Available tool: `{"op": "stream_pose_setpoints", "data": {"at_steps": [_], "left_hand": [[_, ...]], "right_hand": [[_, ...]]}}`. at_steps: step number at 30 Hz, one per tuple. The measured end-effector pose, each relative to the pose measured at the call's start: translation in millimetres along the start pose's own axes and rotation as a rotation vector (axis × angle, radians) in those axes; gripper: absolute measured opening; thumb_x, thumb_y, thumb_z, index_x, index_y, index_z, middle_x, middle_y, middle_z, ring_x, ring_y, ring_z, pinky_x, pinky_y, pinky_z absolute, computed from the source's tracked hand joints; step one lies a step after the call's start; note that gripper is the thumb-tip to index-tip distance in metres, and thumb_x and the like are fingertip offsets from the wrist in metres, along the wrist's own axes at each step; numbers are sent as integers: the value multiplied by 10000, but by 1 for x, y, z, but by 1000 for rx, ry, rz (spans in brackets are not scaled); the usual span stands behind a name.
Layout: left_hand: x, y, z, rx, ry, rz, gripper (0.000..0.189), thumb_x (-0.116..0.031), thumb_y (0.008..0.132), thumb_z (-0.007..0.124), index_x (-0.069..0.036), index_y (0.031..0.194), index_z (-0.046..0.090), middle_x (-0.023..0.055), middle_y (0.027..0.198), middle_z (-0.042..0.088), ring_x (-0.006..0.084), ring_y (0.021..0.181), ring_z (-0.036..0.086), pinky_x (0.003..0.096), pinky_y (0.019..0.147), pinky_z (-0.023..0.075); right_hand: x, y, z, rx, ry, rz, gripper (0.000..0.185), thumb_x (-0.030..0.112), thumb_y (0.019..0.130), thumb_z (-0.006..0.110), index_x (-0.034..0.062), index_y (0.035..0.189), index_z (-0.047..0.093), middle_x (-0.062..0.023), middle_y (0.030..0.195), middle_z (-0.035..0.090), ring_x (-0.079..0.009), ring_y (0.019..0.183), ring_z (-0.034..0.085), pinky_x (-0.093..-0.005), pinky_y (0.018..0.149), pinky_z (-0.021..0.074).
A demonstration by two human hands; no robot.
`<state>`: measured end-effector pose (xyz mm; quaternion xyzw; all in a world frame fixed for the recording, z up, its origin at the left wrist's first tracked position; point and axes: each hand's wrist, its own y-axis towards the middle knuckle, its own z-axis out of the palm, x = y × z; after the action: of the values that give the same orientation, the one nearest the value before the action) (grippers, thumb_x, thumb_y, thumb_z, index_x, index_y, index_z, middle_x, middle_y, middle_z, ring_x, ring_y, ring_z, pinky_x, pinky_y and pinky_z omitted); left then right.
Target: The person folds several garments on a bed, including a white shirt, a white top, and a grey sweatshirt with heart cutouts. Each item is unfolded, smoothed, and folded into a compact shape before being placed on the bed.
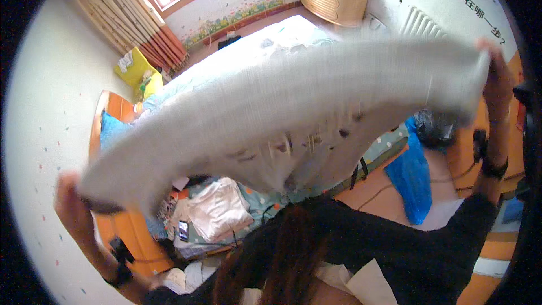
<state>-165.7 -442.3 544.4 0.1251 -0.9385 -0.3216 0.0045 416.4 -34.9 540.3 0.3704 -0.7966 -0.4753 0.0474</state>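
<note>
A light grey garment [296,80], blurred by motion, is stretched wide in the air between my two hands, above the bed. At the left, my left hand [70,190] grips one end of it. Its opposite end is in my right hand [493,57], raised at the far right. Darker spots and folds show on the garment's hanging lower part. Below it, a folded white garment [220,209] lies on the green dotted bedding, with a smartphone [183,231] beside it. The garment covers much of the bed.
A blue plastic bag [410,182] and a black plastic bag [436,129] are at the right. A yellow-green chair [137,72] stands near the curtain [131,21]. A curved wooden dresser [334,0] holds bottles at the back, near a white radiator [423,23].
</note>
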Motion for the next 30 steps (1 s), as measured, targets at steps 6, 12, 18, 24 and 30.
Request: {"op": "stream_pose_setpoints", "data": {"at_steps": [6,12,18,24,30], "left_hand": [[-48,-31,1,337,-221,-38,75,-98,697,679,-32,675,650,85,619,594,205,550,579,303,524,442],[16,55,108,685,-404,-334,122,-104,808,646,11,773,655,58,621,592,111,530,576,250,475,449],[98,211,393,406,-2,-76,242,-221,871,562,-26,962,672,195,914,654,277,842,647,367,744,488],[65,117,628,94,-384,-372,846,-400,714,756,111,1290,406,295,1280,469,357,1227,444,367,1044,332],[-24,-178,663,308,-728,-849,881,-387,757,748,75,1360,300,262,1371,361,353,1263,379,406,1048,308]], "right_hand": [[68,-35,-29,836,580,101,188,5,696,603,66,873,603,-122,762,626,-298,732,643,-349,671,499],[30,15,75,1063,718,8,83,40,804,546,30,884,567,-149,746,579,-300,675,614,-357,644,474],[14,70,373,797,324,-212,181,105,821,579,43,991,577,-176,913,612,-332,867,604,-407,775,487],[79,-61,529,281,608,287,426,295,835,611,22,1153,538,-214,1150,579,-378,946,600,-417,810,485],[207,-336,459,840,842,1033,557,330,800,723,-1,1199,520,-159,1121,608,-239,1005,600,-347,868,482]]}}
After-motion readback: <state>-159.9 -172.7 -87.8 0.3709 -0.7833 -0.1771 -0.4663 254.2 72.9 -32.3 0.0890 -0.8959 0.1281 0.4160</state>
